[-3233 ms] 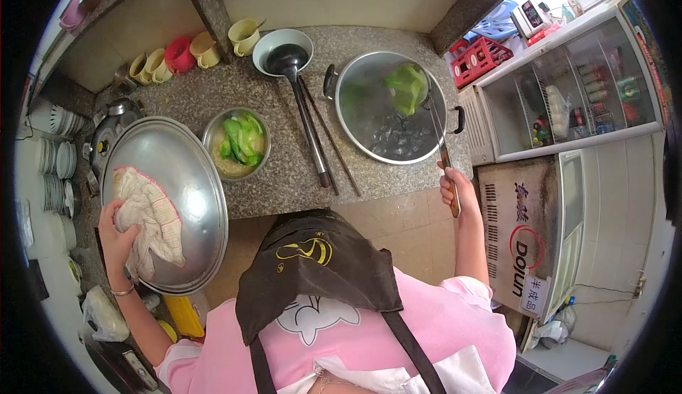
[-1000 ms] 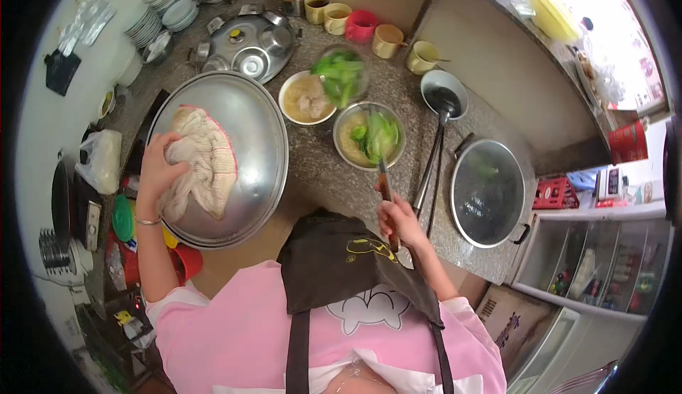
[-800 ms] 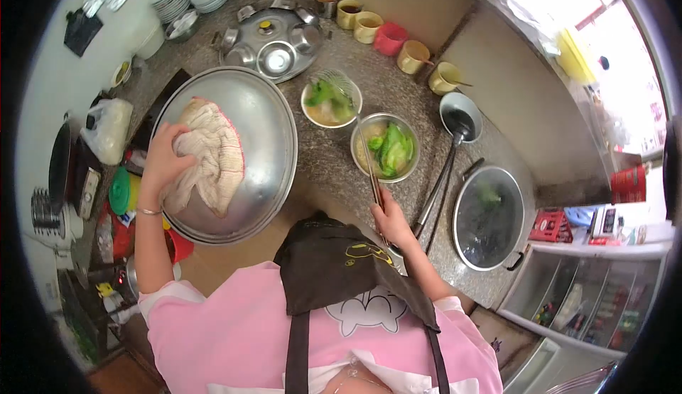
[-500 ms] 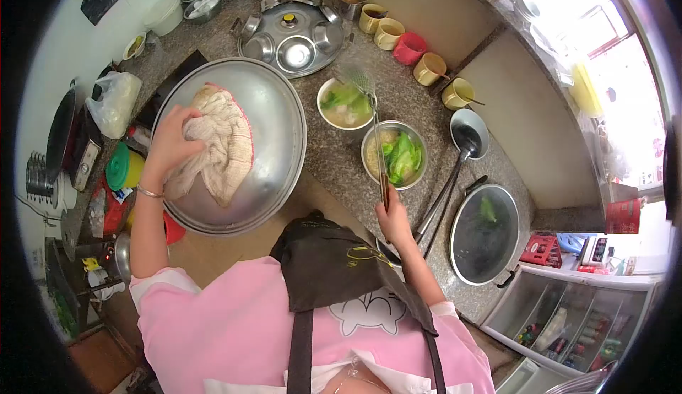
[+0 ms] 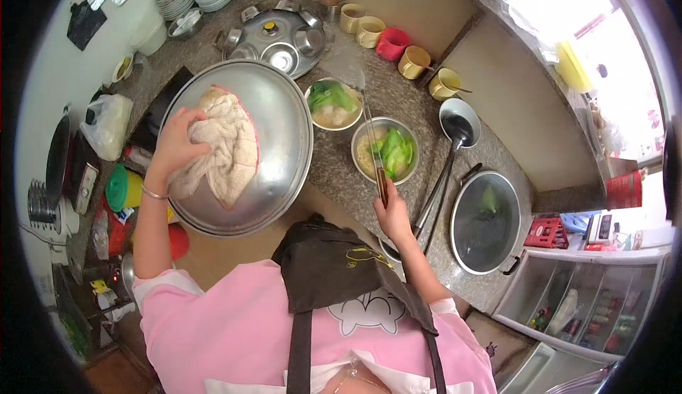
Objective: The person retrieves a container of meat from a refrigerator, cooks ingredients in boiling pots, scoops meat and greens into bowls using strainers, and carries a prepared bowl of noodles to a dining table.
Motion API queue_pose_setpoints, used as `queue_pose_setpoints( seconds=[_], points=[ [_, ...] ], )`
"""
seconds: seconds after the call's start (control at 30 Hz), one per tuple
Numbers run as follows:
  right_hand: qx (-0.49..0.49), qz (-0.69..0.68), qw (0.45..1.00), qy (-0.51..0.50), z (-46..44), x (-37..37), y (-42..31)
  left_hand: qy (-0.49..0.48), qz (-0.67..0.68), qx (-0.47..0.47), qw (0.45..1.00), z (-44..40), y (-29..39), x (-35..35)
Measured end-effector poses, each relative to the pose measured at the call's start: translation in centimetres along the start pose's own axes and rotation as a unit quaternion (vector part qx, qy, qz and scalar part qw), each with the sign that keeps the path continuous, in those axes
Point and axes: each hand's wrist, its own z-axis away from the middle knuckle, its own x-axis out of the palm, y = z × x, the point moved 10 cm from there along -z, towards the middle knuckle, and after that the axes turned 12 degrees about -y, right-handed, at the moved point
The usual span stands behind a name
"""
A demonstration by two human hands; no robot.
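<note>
My left hand grips a bunched cream cloth on top of a large round metal lid. The fingers of my right hand are wrapped round the wooden handle of a long strainer. Its blurred mesh end is beyond two bowls. One bowl holds leafy greens and pale pieces in broth. Nearer my right hand, a metal bowl contains greens over noodles. A pot of dark, steaming liquid stands to the right, with a green leaf in it.
A ladle rests in a small bowl, its handle lying across the counter beside chopsticks. Several mugs line the back wall. Behind the lid is a round metal tray with cups. A glass-fronted fridge stands at the right.
The strainer has moved from the pot to the bowls. Greens now lie in the back bowl, and the mesh has lifted off it. The lid and cloth remain under my left hand.
</note>
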Motion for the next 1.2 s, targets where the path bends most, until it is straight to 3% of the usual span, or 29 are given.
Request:
queue_pose_setpoints(
  seconds=[0.1, 0.17, 0.2, 0.27, 0.3, 0.33, 0.37, 0.4, 0.43, 0.47, 0.5, 0.57, 0.6, 0.73, 0.83, 0.97, 1.03, 1.2],
  points=[
    [0.014, -0.062, 0.998, -0.014, 0.6, -0.1, 0.5, -0.012, 0.002, -0.011, 1.0, -0.2, 0.6, 0.0],
    [0.037, -0.191, 0.98, -0.029, 1.8, 0.3, 2.6, 0.011, -0.029, 0.022, 0.999, 0.6, 0.3, -0.3],
    [0.052, -0.193, 0.98, -0.005, 2.4, 0.1, 4.0, 0.034, -0.052, 0.057, 0.996, 0.3, 0.4, -0.1],
    [0.055, -0.28, 0.958, 0.034, 4.9, -0.2, 7.0, 0.007, -0.009, 0.039, 0.999, -0.1, -0.2, 0.7],
    [0.079, -0.33, 0.939, 0.057, 6.5, -1.4, 7.6, -0.005, 0.043, 0.032, 0.999, -0.3, 0.3, 1.1],
    [0.192, -0.392, 0.899, 0.036, 8.7, -2.1, 8.4, -0.008, 0.018, 0.029, 0.999, -0.6, 0.0, 1.7],
    [0.171, -0.309, 0.924, 0.147, 10.3, -3.2, 12.8, -0.007, 0.086, 0.039, 0.996, -0.9, -1.1, 2.5],
    [0.148, -0.217, 0.933, 0.246, 12.1, -4.0, 16.4, -0.017, 0.062, 0.046, 0.997, -1.2, -0.9, 2.8],
    [0.166, -0.263, 0.905, 0.291, 14.3, -5.7, 18.1, -0.022, 0.037, 0.05, 0.998, -1.5, -0.4, 2.9],
    [0.25, -0.302, 0.866, 0.311, 16.7, -7.2, 18.8, -0.03, 0.035, 0.065, 0.997, -1.8, -0.1, 3.4],
    [0.158, -0.133, 0.876, 0.435, 19.4, -9.2, 21.0, -0.028, 0.056, 0.059, 0.996, -1.6, 0.1, 3.4],
    [0.319, -0.143, 0.845, 0.405, 24.4, -9.6, 28.1, -0.031, 0.075, 0.062, 0.995, -2.3, 1.2, 3.8],
    [0.341, -0.131, 0.823, 0.436, 26.4, -11.1, 27.7, -0.04, 0.06, 0.058, 0.996, -2.6, 2.0, 4.0],
    [0.352, -0.227, 0.755, 0.505, 29.9, -11.5, 31.3, -0.064, 0.037, 0.05, 0.996, -3.6, 4.9, 4.6],
    [0.309, -0.501, 0.586, 0.556, 28.8, -8.0, 33.0, -0.063, 0.021, 0.075, 0.995, -4.2, 6.2, 5.0],
    [0.238, -0.605, 0.533, 0.542, 24.4, -8.5, 35.4, -0.053, 0.071, 0.068, 0.994, -3.9, 9.2, 4.9],
    [0.244, -0.648, 0.45, 0.564, 23.0, -9.6, 36.2, -0.061, 0.042, 0.067, 0.995, -3.7, 10.0, 4.9],
    [0.223, -0.695, 0.459, 0.507, 21.0, -11.7, 38.5, -0.049, 0.037, 0.061, 0.996, -3.2, 10.3, 4.9]
  ],
)
